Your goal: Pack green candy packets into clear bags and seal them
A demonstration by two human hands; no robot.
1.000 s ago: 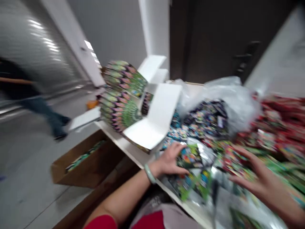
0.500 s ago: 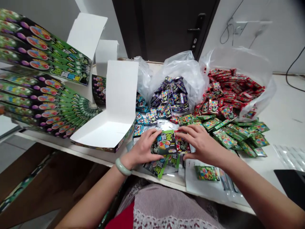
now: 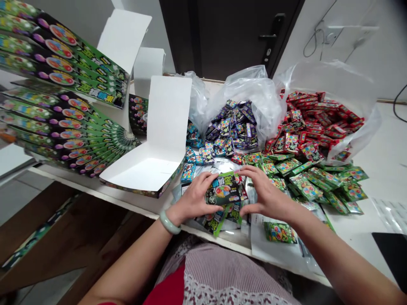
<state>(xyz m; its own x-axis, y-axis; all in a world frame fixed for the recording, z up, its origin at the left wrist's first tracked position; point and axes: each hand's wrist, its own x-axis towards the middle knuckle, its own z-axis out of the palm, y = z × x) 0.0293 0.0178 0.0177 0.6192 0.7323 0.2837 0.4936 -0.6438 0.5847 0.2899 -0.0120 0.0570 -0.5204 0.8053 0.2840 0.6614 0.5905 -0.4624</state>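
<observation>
My left hand [image 3: 197,195], with a pale green bangle at the wrist, grips a black and green candy packet [image 3: 222,189] between thumb and fingers. At the packet's right end is my right hand [image 3: 269,197], thumb and fingers apart; its fingertips are close to the packet's top corner, and contact is hard to tell. A red packet behind is partly hidden. Under the held one lie more black and green packets [image 3: 211,222]. Small blue packs [image 3: 188,172] lie beyond my left hand, and green packs [image 3: 307,186] are heaped beyond my right.
Clear plastic bags hold purple packs [image 3: 233,127] and red packs [image 3: 321,118] at the back. An open white-lined carton [image 3: 143,171] stands at left, beside stacked printed cartons [image 3: 76,127]. A single green pack [image 3: 280,232] lies near the table's front edge.
The held packet has tilted, its right end rising. My right hand's fingers have come away from the red packet and spread. The whole view has shifted slightly.
</observation>
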